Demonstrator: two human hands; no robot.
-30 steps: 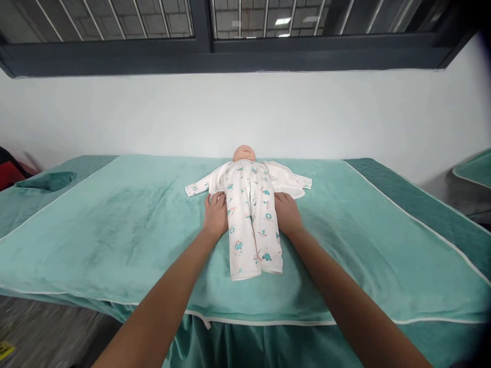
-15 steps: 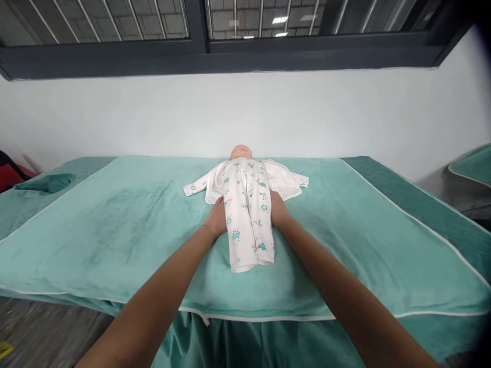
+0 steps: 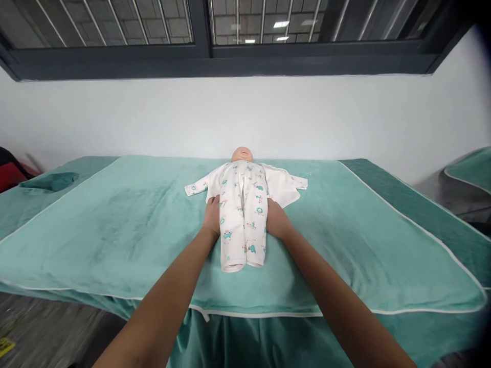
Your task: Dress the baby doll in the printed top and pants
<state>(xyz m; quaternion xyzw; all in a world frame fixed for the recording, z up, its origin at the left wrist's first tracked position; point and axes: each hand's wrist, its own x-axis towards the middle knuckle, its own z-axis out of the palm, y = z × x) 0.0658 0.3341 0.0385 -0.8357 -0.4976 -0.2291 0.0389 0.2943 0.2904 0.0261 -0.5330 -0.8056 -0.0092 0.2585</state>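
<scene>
A baby doll (image 3: 243,154) lies on its back on a teal towel (image 3: 115,230) that covers a table. It wears an open white top (image 3: 282,185) and white trousers (image 3: 242,220) printed with teal animals. My left hand (image 3: 212,214) grips the trousers' left side at the doll's hip, its fingers curled under the cloth. On the other side, my right hand (image 3: 276,219) grips the right side at the same height, with its fingers tucked under the doll. The two trouser legs lie flat and point towards me.
A folded dark green cloth (image 3: 49,181) lies at the table's far left, beside something red (image 3: 9,174). A white wall and a dark-framed window stand behind the table. A second teal-covered surface (image 3: 470,168) shows at the right edge.
Both hands have slid up along the doll's sides with the trousers, and the trouser legs now end farther from the table's front edge. The fingers have gone from lying flat to curling under.
</scene>
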